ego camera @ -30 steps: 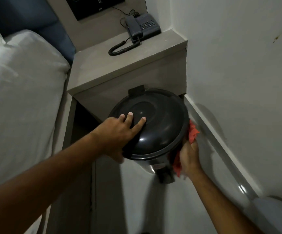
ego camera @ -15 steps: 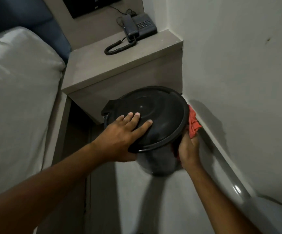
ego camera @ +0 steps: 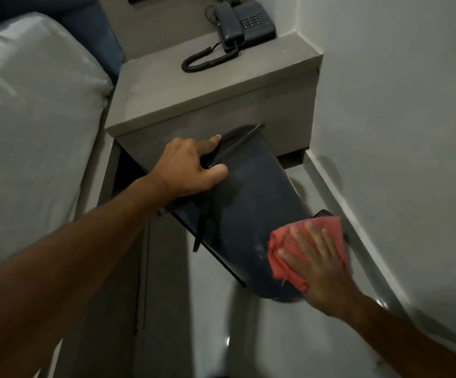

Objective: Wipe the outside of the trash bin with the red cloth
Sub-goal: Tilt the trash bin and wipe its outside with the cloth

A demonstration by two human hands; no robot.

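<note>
The dark trash bin (ego camera: 251,203) is tipped far over, its lid end toward the bedside cabinet and its base toward me, so its long side faces up. My left hand (ego camera: 191,169) grips the bin at the lid rim, fingers curled over the edge. My right hand (ego camera: 316,257) lies flat with spread fingers on the red cloth (ego camera: 284,246), pressing it against the bin's side near the base. A dark pedal part (ego camera: 323,213) pokes out behind the cloth.
A grey bedside cabinet (ego camera: 194,85) stands just behind the bin, with a dark telephone (ego camera: 244,24) and coiled cord on top. A bed with white bedding (ego camera: 30,110) fills the left. A white wall (ego camera: 398,118) and skirting close off the right. The floor is glossy grey.
The bin has been tipped from nearly upright to far over, lid end away from me. My left hand shifted from the lid top to its rim. My right hand and cloth moved onto the upturned side.
</note>
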